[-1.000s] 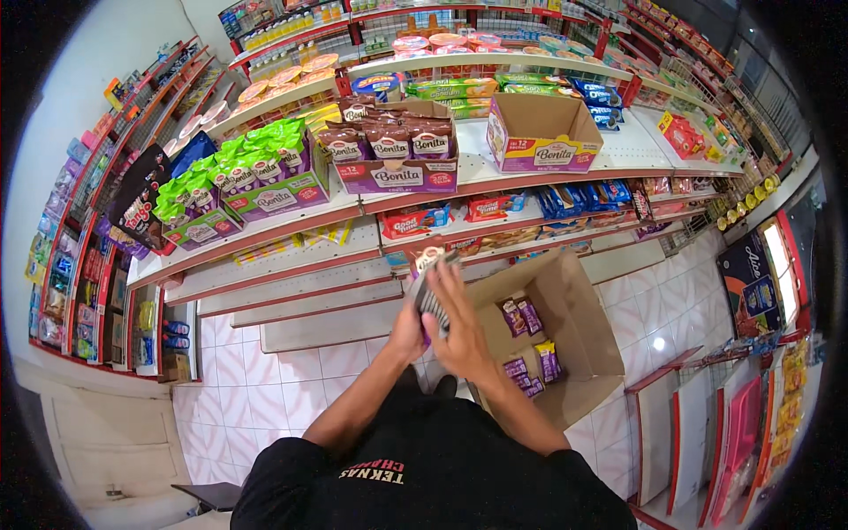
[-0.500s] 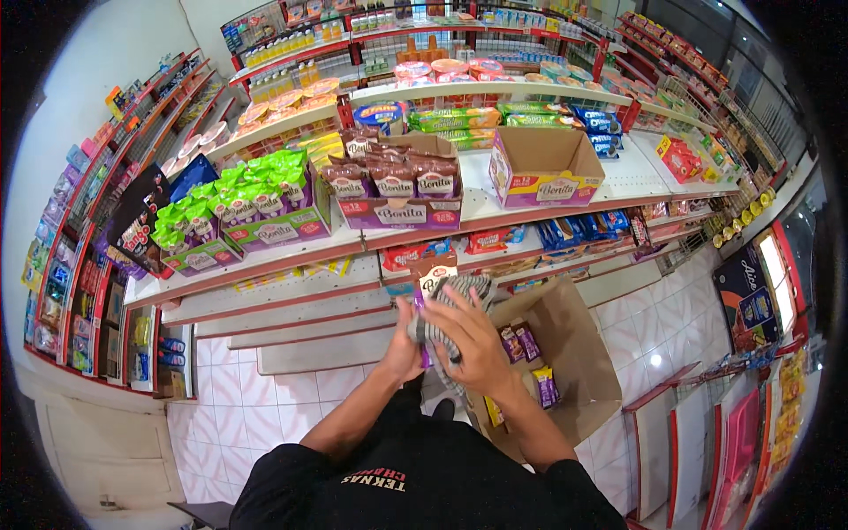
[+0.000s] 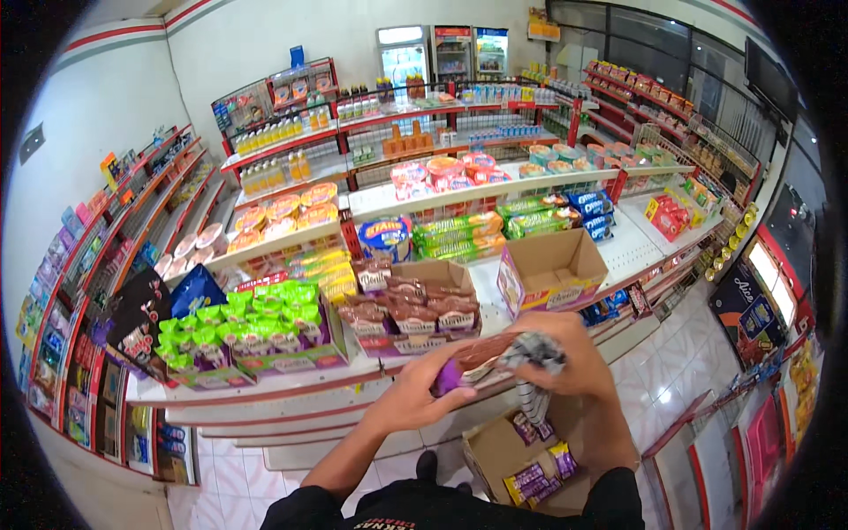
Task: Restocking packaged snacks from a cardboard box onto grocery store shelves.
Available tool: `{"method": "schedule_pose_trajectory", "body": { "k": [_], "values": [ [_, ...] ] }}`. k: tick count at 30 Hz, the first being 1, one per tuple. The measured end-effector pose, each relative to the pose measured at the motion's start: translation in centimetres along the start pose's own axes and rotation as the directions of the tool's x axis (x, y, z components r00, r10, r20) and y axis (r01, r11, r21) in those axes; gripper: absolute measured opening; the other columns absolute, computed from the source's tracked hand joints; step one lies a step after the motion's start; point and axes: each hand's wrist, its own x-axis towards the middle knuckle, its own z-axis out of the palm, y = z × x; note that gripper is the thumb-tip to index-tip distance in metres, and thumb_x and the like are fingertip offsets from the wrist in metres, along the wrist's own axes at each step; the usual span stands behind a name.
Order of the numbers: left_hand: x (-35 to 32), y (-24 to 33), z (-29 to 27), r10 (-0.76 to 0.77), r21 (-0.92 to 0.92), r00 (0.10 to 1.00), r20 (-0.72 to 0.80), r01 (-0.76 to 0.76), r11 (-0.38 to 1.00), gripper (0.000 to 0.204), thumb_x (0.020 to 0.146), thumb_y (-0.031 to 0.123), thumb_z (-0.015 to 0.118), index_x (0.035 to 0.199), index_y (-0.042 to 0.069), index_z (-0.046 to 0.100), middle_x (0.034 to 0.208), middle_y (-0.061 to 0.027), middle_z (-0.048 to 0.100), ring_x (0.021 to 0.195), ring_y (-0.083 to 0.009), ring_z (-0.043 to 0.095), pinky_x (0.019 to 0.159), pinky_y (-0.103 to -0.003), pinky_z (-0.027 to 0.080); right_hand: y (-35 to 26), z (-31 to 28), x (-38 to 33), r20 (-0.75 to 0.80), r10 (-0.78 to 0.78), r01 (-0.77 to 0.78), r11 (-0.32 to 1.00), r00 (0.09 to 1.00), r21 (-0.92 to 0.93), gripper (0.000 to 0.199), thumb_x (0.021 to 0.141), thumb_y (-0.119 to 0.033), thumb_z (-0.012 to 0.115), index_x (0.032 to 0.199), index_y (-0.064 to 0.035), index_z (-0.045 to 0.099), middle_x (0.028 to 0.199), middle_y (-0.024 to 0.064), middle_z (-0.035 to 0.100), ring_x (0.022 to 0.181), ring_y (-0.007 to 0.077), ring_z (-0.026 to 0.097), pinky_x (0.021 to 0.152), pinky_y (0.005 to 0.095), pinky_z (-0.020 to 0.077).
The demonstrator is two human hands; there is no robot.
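Observation:
My left hand (image 3: 413, 397) grips one end of a brown and purple snack packet (image 3: 477, 358), held sideways in front of the shelf. With my right hand (image 3: 570, 353) I hold a grey striped cloth (image 3: 533, 402) bunched against the packet's other end, part of it hanging down. Beyond my hands, a display box (image 3: 424, 344) filled with similar brown packets stands on the shelf. To its right is an open display box (image 3: 565, 294) with yellow and purple sides. Below my right arm, a large open cardboard box (image 3: 481, 455) holds several small purple packets (image 3: 534, 484).
Boxes of green-topped packets (image 3: 274, 340) stand on the shelf (image 3: 353, 380) at left. Behind are rolls of biscuits (image 3: 459, 234) and round cup packs (image 3: 446, 168). More racks line the left wall. A dark poster panel (image 3: 749, 305) and upright panels (image 3: 698, 468) stand at right.
The view has tilted up, showing more of the room. My hands have moved up and to the right with the packet, which has turned from upright to sideways.

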Motion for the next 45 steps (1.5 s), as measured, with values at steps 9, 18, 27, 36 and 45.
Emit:
{"method": "schedule_pose_trajectory", "body": {
  "k": [9,18,27,36,45],
  "values": [
    [0.8,-2.6,-5.0,0.46,0.472,0.871,-0.172,-0.337,0.815,0.037,0.077,0.014,0.077,0.112,0.007,0.068,0.115,-0.0116,0.066,0.107,-0.0319,0.063,0.096,-0.049,0.049,1.7,-2.5,7.6,-0.544,0.024,0.046,0.992,0.838,0.116,0.023,0.079,0.001,0.074,0.101,0.0025,0.065,0.08,0.0049,0.068,0.071,0.0083,0.062,0.064,0.0243,0.0498],
    [0.8,-6.5,-2.0,0.545,0.266,0.838,-0.014,-0.523,0.81,0.019,0.08,0.011,0.075,0.098,0.007,0.072,0.101,-0.0044,0.071,0.092,-0.0216,0.068,0.073,-0.033,0.052,9.7,2.4,10.1,-0.098,0.136,-0.159,0.944,0.986,-0.29,0.035,0.078,-0.03,0.081,0.092,0.0002,0.068,0.076,0.014,0.067,0.07,0.028,0.066,0.068,0.035,0.0507],
    [1.9,-8.6,-1.5,0.471,0.19,0.882,0.02,-0.465,0.864,0.018,0.081,0.008,0.076,0.098,0.006,0.071,0.099,-0.0048,0.07,0.09,-0.0209,0.068,0.074,-0.033,0.053,11.2,1.9,11.4,0.029,0.06,-0.051,0.97,0.998,-0.239,0.03,0.08,-0.028,0.078,0.098,-0.005,0.069,0.092,0.0135,0.069,0.087,0.0329,0.066,0.079,0.0379,0.0507],
    [1.0,-8.4,-0.6,0.44,0.163,0.897,0.049,-0.441,0.882,0.017,0.08,0.006,0.075,0.097,0.004,0.071,0.095,-0.0064,0.07,0.087,-0.0216,0.068,0.073,-0.033,0.055,10.8,1.0,8.2,-0.025,0.127,-0.129,0.987,0.992,-0.099,0.029,0.08,-0.019,0.078,0.102,-0.003,0.069,0.093,0.0096,0.071,0.086,0.0235,0.068,0.079,0.0339,0.0519],
    [-2.9,-13.6,10.2,0.183,-0.053,0.954,0.237,-0.175,0.983,0.015,0.083,0.004,0.071,0.098,0.001,0.07,0.093,-0.0144,0.07,0.086,-0.0306,0.066,0.076,-0.039,0.053,13.6,7.7,-14.4,-0.239,0.776,-0.131,0.381,0.583,0.915,0.045,0.08,-0.034,0.08,0.106,-0.0034,0.058,0.095,0.0104,0.065,0.085,0.0158,0.062,0.079,0.0294,0.0516]
  ]
}}
